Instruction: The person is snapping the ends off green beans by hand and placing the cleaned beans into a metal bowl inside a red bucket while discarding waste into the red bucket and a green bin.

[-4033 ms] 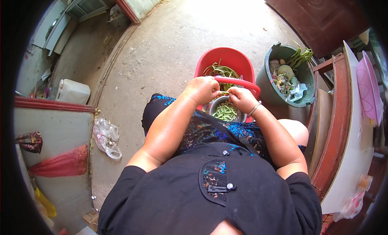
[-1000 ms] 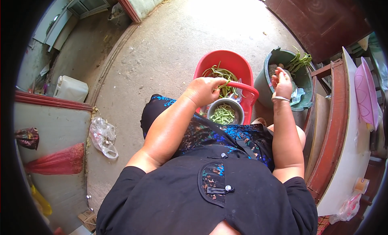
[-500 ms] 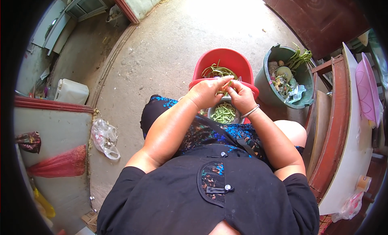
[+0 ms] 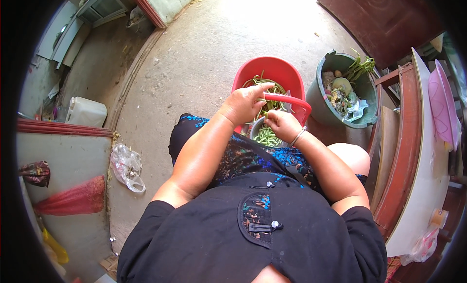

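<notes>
A red plastic basket (image 4: 270, 64) with a raised handle (image 4: 296, 101) stands in front of my knees, long green beans (image 4: 265, 82) lying inside. Closer to my lap, a metal bowl (image 4: 253, 132) holds short green bean pieces (image 4: 268, 137), partly covered by my right hand. Over the basket's near left side is my left hand (image 4: 244, 103), index finger stretched forward and a bit of green bean showing by the thumb. Above the bowl, my right hand (image 4: 284, 126) is closed in a pinch, a small green bean piece (image 4: 266, 115) at its fingertips.
A dark green tub (image 4: 318, 91) with vegetable scraps stands right of the basket. Farther right are a reddish wooden frame (image 4: 406, 151) and a pink plastic lid-like piece (image 4: 441, 105). A clear plastic bag (image 4: 127, 166) lies on the floor at left, near a white jug (image 4: 86, 111).
My hands, together over the basket handle before, have moved apart. The left went slightly up and left; the right came down toward the bowl. The basket handle now shows more.
</notes>
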The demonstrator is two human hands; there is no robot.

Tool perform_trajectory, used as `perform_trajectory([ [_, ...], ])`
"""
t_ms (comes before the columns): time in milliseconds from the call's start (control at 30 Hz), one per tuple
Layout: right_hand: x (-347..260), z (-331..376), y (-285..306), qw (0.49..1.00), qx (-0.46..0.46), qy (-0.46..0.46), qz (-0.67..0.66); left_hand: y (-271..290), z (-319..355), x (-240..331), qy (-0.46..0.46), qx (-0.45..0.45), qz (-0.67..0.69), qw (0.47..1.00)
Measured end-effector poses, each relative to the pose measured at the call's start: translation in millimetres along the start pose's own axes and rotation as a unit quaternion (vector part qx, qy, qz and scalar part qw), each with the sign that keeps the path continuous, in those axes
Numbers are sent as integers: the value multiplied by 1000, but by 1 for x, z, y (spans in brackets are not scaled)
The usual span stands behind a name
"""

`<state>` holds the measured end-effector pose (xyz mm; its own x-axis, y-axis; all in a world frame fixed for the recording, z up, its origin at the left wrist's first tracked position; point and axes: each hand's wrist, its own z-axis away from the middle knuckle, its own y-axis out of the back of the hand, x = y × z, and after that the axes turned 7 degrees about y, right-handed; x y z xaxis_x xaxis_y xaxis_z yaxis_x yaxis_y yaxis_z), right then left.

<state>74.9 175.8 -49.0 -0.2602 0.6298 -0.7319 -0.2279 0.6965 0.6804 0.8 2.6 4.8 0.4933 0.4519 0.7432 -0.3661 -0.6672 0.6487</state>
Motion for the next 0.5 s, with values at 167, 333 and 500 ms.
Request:
perform_trajectory([
  [167,18,3,2,983,-150,-33,103,3,2,1,36,-9,7,999],
  [333,18,1,8,991,-82,-55,88,3,4,1,43,-24,21,999],
  [500,7,-10,9,928,101,-115,-339,0,2,6,43,-47,52,997],
])
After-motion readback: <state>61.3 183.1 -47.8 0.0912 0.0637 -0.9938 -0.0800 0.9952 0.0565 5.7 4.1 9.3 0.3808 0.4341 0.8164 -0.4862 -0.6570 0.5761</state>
